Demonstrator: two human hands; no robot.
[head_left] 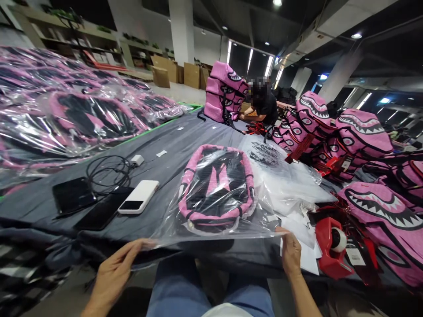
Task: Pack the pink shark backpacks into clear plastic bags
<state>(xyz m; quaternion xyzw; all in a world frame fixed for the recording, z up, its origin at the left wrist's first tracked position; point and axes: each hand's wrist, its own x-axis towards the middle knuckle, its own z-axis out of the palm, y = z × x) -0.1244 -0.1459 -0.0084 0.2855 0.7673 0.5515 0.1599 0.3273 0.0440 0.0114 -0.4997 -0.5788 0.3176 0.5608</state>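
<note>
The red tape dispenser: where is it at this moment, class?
In the head view, the red tape dispenser is at lower right on the table, right of the right hand, between white paper and a pink backpack.

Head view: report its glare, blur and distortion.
In the head view, white glare streaks the clear plastic bag over the pink-and-black backpack and the wrapped bags at left; the head view's ceiling light at upper right is blown out; the head view's right-hand pillar leans, probably from lens distortion, and its top looks smeared.
</note>
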